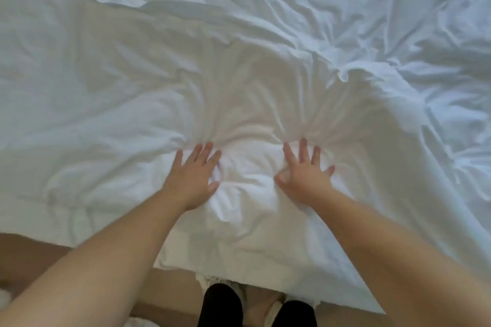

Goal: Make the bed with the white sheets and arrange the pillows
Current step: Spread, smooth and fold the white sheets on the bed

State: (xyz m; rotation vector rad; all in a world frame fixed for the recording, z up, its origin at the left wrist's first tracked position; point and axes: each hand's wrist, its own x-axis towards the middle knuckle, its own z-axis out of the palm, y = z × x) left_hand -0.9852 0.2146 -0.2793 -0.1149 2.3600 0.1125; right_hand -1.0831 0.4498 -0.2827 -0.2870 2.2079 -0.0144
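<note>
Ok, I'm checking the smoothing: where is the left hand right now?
In the head view, the left hand lies flat on the white sheet, left of the right hand.

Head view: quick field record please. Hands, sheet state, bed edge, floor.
left hand: flat, fingers spread, pressing on the white sheet
right hand: flat, fingers spread, pressing the same sheet, apart from the left
sheet state: creases radiate from both hands; heavily rumpled at upper right
bed edge: sheet hangs over the near edge
floor: tan, lower left
legs: dark trousers, bottom centre
</note>
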